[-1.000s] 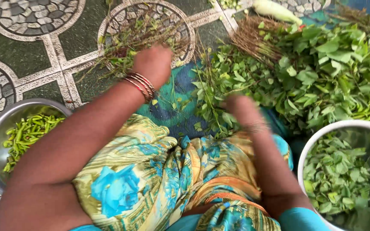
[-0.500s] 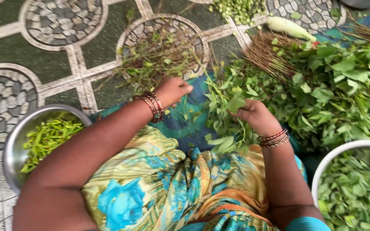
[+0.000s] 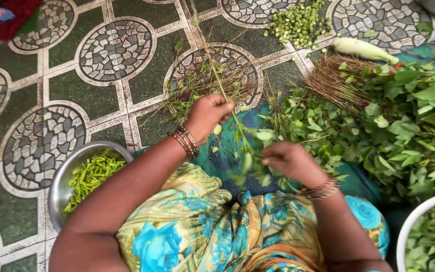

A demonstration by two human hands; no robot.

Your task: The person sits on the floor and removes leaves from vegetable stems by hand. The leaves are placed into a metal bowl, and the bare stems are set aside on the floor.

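My left hand [image 3: 208,114] grips a long thin green stalk [image 3: 216,75] that points away from me over the patterned floor. Lower on the same stalk, my right hand [image 3: 290,162] pinches its leaves [image 3: 250,161]. Both wrists carry bangles. Beyond my left hand lies a heap of bare stalks [image 3: 202,85]. A large pile of leafy greens [image 3: 399,121] spreads to the right of my right hand. My lap, in blue and yellow flowered cloth [image 3: 202,226], lies below both hands.
A steel bowl [image 3: 61,176] of green chillies [image 3: 90,176] stands at the left. A white bowl [image 3: 409,226] of plucked leaves [image 3: 434,242] is at the lower right. Small green pieces [image 3: 298,22], a pale long vegetable [image 3: 361,49] and a root bundle [image 3: 338,80] lie at the top right.
My left hand now grips a long stalk and holds it out over the floor. My right hand has come down from the leaf pile to the stalk's leaves. The camera has tilted up.
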